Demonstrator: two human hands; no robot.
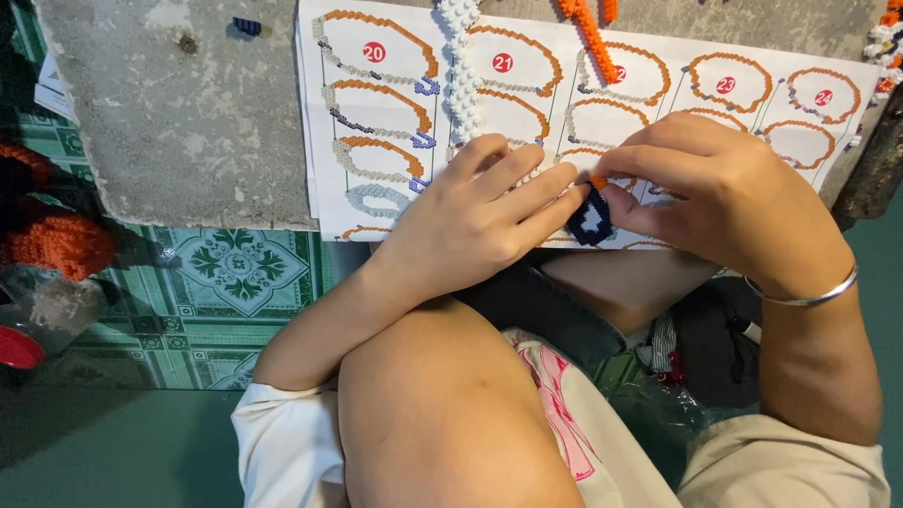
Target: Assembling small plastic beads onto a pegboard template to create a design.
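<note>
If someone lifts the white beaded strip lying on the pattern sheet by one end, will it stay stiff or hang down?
The white beaded strip would probably sag a little rather than stay rigid, since it looks built of many small separate beads. It seems light, being narrow. It is unlikely to roll, because it lies flat on the pattern sheet. Hard pulling might loosen beads.

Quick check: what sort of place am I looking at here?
Likely a home beadwork spot on the floor: patterned green floor tiles, a printed bead pattern sheet on a rough slab, and orange beaded pieces.

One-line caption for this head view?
Both hands, left hand and right hand, pinch a dark blue beaded piece over a printed pattern sheet.
</note>
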